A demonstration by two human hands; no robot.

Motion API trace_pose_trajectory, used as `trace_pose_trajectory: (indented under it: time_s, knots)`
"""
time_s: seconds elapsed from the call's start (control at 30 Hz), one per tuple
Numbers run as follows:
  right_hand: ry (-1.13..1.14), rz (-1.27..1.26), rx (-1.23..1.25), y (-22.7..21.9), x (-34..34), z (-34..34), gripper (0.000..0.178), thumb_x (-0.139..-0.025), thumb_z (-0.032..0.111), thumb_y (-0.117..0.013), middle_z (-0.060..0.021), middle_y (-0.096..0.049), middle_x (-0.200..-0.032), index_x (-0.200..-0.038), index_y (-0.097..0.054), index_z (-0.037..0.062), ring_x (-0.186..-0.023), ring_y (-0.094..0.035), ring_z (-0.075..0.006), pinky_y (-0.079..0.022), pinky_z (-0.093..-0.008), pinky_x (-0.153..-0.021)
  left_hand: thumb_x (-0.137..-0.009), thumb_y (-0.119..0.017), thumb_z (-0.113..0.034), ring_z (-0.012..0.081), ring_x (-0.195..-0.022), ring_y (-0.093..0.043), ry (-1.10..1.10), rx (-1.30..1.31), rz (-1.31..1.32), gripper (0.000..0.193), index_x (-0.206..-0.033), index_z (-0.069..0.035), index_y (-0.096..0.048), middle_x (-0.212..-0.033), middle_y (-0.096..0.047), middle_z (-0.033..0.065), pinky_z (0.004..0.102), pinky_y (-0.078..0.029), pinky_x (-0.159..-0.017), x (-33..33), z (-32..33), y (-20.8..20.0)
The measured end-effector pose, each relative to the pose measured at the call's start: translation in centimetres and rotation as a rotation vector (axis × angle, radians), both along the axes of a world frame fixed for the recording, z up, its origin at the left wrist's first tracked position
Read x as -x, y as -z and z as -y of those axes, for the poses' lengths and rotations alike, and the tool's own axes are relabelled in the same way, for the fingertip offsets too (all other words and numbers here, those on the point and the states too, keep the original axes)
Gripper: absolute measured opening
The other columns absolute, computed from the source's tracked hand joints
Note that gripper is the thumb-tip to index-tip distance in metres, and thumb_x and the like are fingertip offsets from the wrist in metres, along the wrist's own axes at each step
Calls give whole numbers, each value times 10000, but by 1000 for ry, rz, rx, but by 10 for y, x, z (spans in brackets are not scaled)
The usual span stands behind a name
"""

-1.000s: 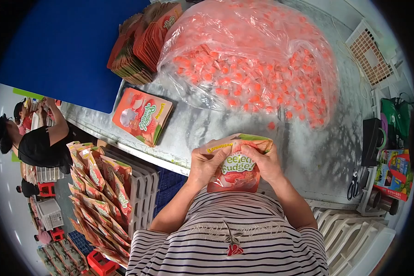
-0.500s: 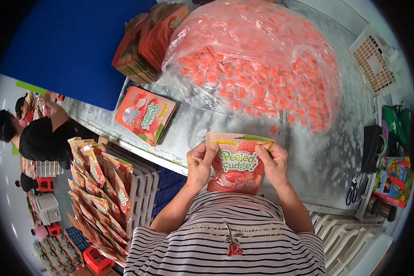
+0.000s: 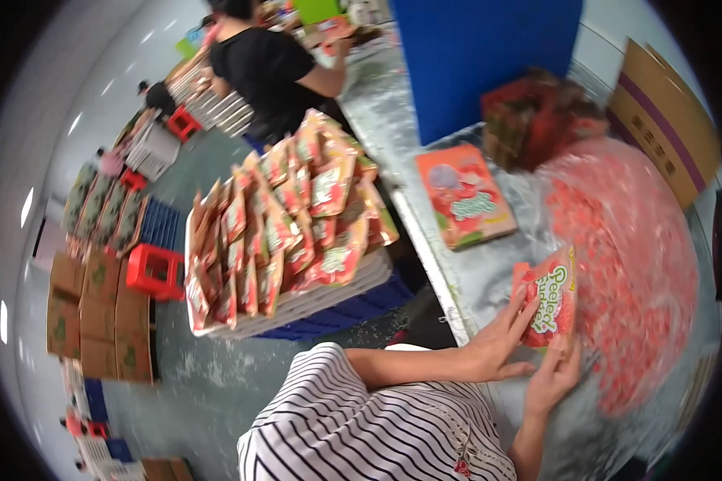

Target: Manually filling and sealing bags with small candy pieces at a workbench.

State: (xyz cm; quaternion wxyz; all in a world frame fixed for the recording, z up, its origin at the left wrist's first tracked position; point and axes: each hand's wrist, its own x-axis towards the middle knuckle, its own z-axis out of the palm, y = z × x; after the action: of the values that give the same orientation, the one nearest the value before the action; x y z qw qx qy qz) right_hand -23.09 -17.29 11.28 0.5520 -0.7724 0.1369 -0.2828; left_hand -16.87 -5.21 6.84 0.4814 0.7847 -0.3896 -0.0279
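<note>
A red and pink candy pouch (image 3: 552,298) is held over the table, tilted, its printed front facing up. My right hand (image 3: 555,375) grips its near edge between thumb and fingers. With fingers stretched out, my left hand (image 3: 496,343) lies against the pouch's left side, thumb apart from it. Just right of the pouch sits a big clear plastic bag (image 3: 646,184) full of small red wrapped candies (image 3: 610,280). A flat stack of the same pouches (image 3: 467,196) lies on the table beyond my left hand, and more bundled pouches (image 3: 529,120) stand behind it, blurred.
Left of the table (image 3: 465,317), a white crate (image 3: 297,303) full of upright pouches (image 3: 277,224) rests on blue crates (image 3: 329,309). A blue panel (image 3: 485,64) and a cardboard box (image 3: 662,120) stand behind. A co-worker in black (image 3: 269,68) works farther left, near a red stool (image 3: 154,271).
My view has turned left, bringing the crate of pouches nearer the middle. The pouch has tilted; my left hand has gone from pinching its top to lying flat, and my right hand now grips its near edge.
</note>
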Motion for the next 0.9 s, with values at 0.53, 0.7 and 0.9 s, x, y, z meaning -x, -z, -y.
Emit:
trace_pose_trajectory:
  time_s: [0.53,0.7,0.9]
  knots:
    - [-886,172,454,2,-59,-119,300,-830,-57,-551,-226,-598,-1103,-1130,-558,-67,-957,-624,-355,-517,-393,-830,-721,-729,-30,382,-1152,-553,-1015,-220,668,707,-1365,-83,-444,-1311,-525,205,427,-487,-931,-83,-325,-111]
    - [-873,-20,341,18,-66,-125,239,-904,-27,-505,-176,-599,-1032,-1134,-560,-63,-862,-670,-253,-537,-314,-740,-856,-588,-46,303,-1109,-590,-1414,-448,634,591,-1413,-140,-414,-1275,-566,140,352,-481,-932,-58,-493,-130]
    - [-846,-170,312,37,-94,-149,228,-920,19,-520,-161,-620,-1038,-1133,-563,-49,-883,-658,-215,-522,-289,-755,-869,-577,-91,260,-1227,-493,-1383,-89,-96,645,-1463,-86,-325,-1345,-517,162,335,-355,-1041,-29,-645,-38]
